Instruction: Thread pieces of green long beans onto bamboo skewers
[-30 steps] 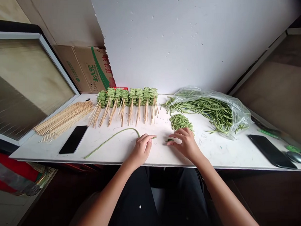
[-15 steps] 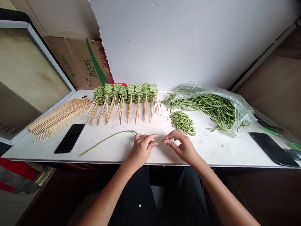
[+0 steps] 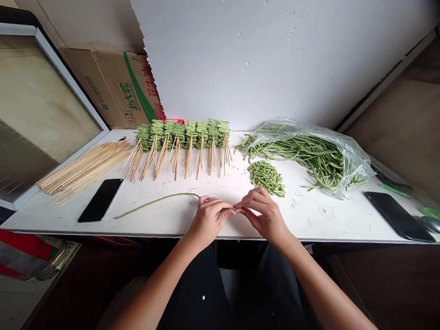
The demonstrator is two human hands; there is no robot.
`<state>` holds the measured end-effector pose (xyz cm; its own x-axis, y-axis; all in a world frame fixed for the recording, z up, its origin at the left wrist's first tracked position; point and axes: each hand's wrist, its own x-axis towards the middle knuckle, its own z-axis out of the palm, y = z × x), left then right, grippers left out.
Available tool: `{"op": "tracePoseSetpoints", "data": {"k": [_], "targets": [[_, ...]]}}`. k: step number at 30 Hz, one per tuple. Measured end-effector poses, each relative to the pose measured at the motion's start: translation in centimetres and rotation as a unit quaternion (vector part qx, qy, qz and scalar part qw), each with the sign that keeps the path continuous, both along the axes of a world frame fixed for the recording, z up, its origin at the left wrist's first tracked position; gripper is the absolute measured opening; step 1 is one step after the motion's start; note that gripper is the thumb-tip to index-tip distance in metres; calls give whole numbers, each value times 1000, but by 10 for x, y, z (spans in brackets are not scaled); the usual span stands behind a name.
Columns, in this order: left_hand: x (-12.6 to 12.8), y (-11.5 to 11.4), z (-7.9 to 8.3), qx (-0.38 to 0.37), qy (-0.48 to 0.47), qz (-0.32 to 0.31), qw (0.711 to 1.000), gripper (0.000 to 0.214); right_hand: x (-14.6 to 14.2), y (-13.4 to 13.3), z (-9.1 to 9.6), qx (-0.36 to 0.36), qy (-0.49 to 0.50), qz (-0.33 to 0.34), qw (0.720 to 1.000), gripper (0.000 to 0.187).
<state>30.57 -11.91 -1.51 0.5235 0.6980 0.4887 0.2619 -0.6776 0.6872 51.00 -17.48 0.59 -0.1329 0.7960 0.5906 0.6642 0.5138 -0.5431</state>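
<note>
Both hands worked low over the near edge of the white table (image 3: 316, 222), fingertips meeting. Left hand (image 3: 210, 216) pinched one long green bean (image 3: 156, 201) between thumb and fingers; right hand (image 3: 263, 211) pinched its right end, thumb and forefinger closed on it. Only a sliver of green showed between the two grips. The rest of the bean trailed out left of the left hand, curving along the tabletop.

Just beyond the right hand: a heap of short cut bean pieces (image 3: 266, 178). Farther right and back, whole beans (image 3: 313, 154) spilled leftward from a clear plastic bag (image 3: 355, 165).

Far centre-left, a row of skewered bean stacks (image 3: 185, 135), sticks pointing to the near side. Left of these, a spread of bare wooden skewers (image 3: 85, 167); a black-screened phone (image 3: 100, 200) lay nearer, between skewers and trailing bean. A dark phone-like slab (image 3: 398, 216) lay at near right. Cardboard box (image 3: 112, 87) stood at far left, behind the skewers.
</note>
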Motion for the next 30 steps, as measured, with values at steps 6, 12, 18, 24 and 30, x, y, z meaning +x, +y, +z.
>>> {"op": "tracePoseSetpoints", "data": {"k": [6,12,18,24,30], "targets": [[2,-6,11,-77,-49,-28,995,18,-8,-5,4,25,90,-11,996,8],[5,-11,15,-112,-130,-50,984,22,-22,-7,-9,-13,232,-17,973,7],[6,-10,9,-102,-148,-44,983,21,-28,-5,-21,-26,287,-25,957,8],[-1,-3,5,-12,-46,-14,999,23,-10,-5,-6,135,-20,-34,990,25],[3,-8,8,-29,-83,-34,996,20,-15,-7,-7,128,49,-45,990,22]]}}
